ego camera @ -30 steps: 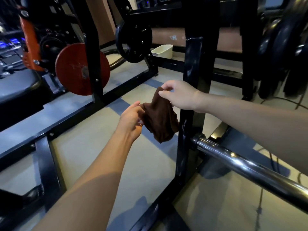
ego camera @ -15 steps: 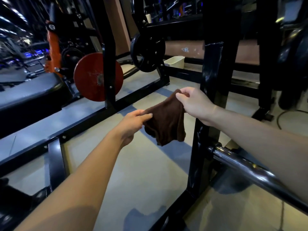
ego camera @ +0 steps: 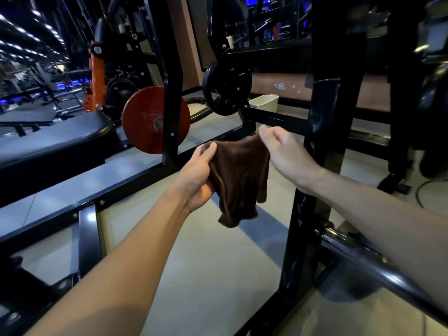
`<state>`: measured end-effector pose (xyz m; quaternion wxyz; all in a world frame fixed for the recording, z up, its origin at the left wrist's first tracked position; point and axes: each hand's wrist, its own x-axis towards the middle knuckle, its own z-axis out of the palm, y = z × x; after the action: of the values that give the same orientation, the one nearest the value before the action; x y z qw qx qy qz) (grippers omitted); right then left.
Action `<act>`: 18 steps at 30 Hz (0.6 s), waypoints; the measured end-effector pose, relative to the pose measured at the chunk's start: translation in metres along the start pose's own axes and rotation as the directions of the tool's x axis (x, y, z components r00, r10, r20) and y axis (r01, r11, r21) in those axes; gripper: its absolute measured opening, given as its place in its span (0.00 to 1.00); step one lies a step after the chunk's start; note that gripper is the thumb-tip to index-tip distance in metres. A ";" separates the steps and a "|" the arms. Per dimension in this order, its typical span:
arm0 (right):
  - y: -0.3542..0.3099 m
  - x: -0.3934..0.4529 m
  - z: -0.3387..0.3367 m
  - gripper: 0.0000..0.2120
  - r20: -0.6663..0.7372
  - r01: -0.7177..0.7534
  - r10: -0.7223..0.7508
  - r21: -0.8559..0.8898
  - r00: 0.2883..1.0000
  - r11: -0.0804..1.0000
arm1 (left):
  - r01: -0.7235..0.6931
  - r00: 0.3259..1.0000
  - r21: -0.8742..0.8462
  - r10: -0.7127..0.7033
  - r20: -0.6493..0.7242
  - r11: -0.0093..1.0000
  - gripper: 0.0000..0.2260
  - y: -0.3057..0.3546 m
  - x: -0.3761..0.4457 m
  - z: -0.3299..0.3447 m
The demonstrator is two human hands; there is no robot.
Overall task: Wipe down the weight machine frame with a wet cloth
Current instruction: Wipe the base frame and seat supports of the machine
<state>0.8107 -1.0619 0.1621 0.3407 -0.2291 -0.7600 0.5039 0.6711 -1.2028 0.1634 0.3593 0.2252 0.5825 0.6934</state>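
A dark brown cloth [ego camera: 238, 175] hangs spread between my two hands in front of the black weight machine frame. My left hand [ego camera: 198, 175] grips the cloth's left edge, thumb on top. My right hand [ego camera: 283, 154], slightly blurred, pinches the cloth's upper right corner. Just right of the cloth and behind my right wrist stands the frame's black upright post [ego camera: 323, 112]. Its low base rail [ego camera: 126, 183] runs along the floor behind my left hand. The cloth touches no part of the frame.
A chrome bar [ego camera: 363, 258] juts from the post at lower right under my right forearm. A red weight plate [ego camera: 145, 120] and a black plate [ego camera: 226, 90] hang on uprights behind. A black bench pad [ego camera: 48, 139] lies left; a white bin [ego camera: 264, 101] sits on the floor.
My hands have pulled apart and the cloth has opened out wider between them. My left hand has taken a fuller grip on its edge. The view has tilted up a little.
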 end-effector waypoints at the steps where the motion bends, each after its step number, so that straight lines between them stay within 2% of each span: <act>1: 0.003 -0.002 0.002 0.13 0.066 -0.023 0.020 0.040 0.998 0.999 | -0.015 1.000 0.052 0.016 -0.017 0.999 0.09 0.000 -0.001 0.002; 2: 0.006 -0.003 0.003 0.10 0.109 -0.034 0.029 0.048 0.994 0.998 | -0.039 0.998 0.107 0.044 -0.046 0.994 0.08 0.000 0.000 0.003; 3: 0.009 -0.003 0.004 0.11 0.118 -0.036 0.029 0.052 0.993 0.998 | -0.073 0.992 0.163 0.088 -0.086 0.984 0.08 0.000 0.001 0.003; 6: 0.012 0.000 0.006 0.12 0.012 -0.051 0.050 0.073 0.999 0.996 | -0.168 0.947 0.307 0.240 -0.213 0.937 0.06 -0.002 0.005 -0.001; 9: 0.010 0.001 0.011 0.09 -0.013 -0.076 0.078 0.125 0.997 0.989 | -0.231 0.913 0.411 0.342 -0.221 0.882 0.05 -0.003 0.005 -0.004; 12: 0.011 0.003 0.018 0.09 0.024 -0.172 0.171 0.244 0.985 0.954 | -0.184 0.926 0.343 0.280 -0.254 0.921 0.06 0.000 0.008 -0.004; 15: 0.016 0.000 0.024 0.12 0.201 -0.378 0.323 0.392 0.925 0.839 | -0.075 0.941 0.240 0.148 -0.303 0.968 0.05 0.003 0.010 -0.006; 18: 0.024 -0.009 0.031 0.10 0.321 -0.508 0.426 0.242 0.846 0.827 | 0.005 0.952 0.309 0.090 -0.293 0.951 0.07 -0.002 0.008 -0.010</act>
<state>0.7938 -1.0777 0.1297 0.1386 -0.2852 -0.6256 0.7128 0.6592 -1.2029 0.1586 0.2112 0.1817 0.7260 0.6287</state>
